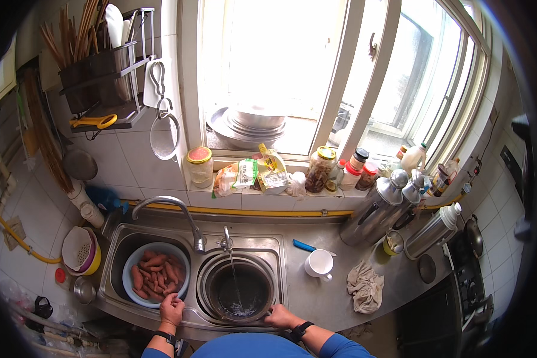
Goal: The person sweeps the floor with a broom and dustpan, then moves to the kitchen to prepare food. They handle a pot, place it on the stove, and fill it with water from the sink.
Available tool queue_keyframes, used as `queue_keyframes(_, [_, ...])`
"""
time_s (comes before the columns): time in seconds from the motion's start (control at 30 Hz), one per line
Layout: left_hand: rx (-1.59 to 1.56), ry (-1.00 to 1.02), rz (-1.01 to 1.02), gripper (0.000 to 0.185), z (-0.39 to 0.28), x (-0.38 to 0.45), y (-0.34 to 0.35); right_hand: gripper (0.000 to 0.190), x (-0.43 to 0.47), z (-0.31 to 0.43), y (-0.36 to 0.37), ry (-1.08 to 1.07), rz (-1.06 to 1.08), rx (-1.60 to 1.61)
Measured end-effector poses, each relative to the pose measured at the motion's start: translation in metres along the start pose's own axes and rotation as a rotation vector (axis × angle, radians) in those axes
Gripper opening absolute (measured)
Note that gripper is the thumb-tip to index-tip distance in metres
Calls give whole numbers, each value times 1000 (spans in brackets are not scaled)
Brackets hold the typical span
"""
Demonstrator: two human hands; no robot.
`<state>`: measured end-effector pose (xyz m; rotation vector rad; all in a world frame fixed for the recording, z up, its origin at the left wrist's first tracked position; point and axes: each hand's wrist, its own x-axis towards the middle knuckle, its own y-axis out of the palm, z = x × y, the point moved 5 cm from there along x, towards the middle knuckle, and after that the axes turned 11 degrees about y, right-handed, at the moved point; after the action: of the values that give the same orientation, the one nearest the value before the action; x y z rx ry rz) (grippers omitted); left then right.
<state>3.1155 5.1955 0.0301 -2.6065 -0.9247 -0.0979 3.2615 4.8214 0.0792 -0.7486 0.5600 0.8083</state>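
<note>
Several reddish sweet potatoes (156, 274) fill a light-blue plastic basin (127, 286) in the left sink bowl. My left hand (172, 309) is at the basin's near edge with its fingers curled; whether it grips the rim is hidden. A dark round pot (215, 291) sits in the right bowl, inside a wider metal basin (201, 279). Water from a small tap (226, 241) runs into the pot, where it splashes on the water at the bottom. At the pot's near right edge, my right hand (283, 317) is closed on it.
A curved swivel faucet (170, 200) rises behind the sink. To the right are a white mug (319, 264), a blue-handled knife (305, 246), a crumpled cloth (365, 286) and tall steel thermos flasks (373, 212). Jars (321, 168) and food bags (239, 176) line the windowsill.
</note>
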Motion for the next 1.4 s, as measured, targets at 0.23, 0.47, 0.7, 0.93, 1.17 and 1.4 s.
queue_keyframes(0.23, [-3, -19, 3, 33, -4, 0, 0, 43, 2, -3, 0, 17, -15, -11])
queue_keyframes(0.47, [13, -8, -5, 33, -4, 0, 0, 43, 2, -3, 0, -4, -9, 22])
queue_keyframes(0.7, [-1, -13, -7, 34, -2, 0, 0, 41, -2, 2, -1, -36, -26, 13])
queue_keyframes(0.93, [14, -38, 32, 36, -5, 0, -1, 42, 1, -3, 1, 25, 2, 18])
queue_keyframes(1.17, [27, -46, 36, 36, -3, 0, -1, 44, 1, -3, 0, -13, -26, -26])
queue_keyframes(1.4, [23, -7, -4, 34, -1, -1, 0, 46, -8, 6, -3, -29, -27, -22])
